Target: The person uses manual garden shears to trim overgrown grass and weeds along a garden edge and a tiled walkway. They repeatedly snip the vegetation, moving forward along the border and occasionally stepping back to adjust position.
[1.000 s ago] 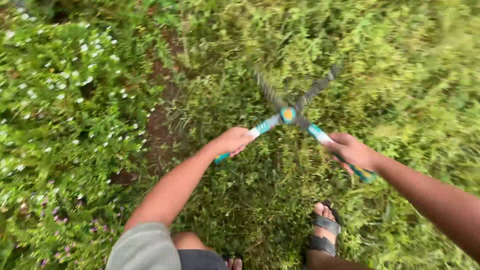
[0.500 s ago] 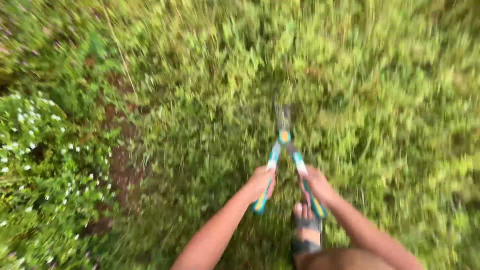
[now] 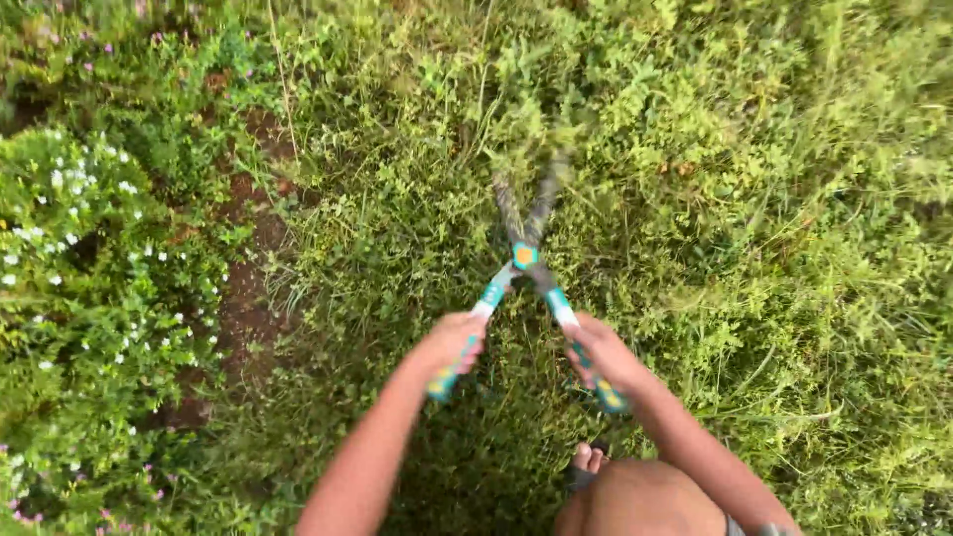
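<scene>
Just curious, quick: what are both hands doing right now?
Left hand: closed around the shears' left handle.
Right hand: closed around the right handle.

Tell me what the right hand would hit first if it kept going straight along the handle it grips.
The right hand points up along its teal handle, so it would likely first meet the shears' orange pivot, then the blades in the grass; depth is unclear.

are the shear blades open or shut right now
Partly open: the shears' two blades spread in a narrow V over the grass, handles apart in left hand and right hand.
</scene>
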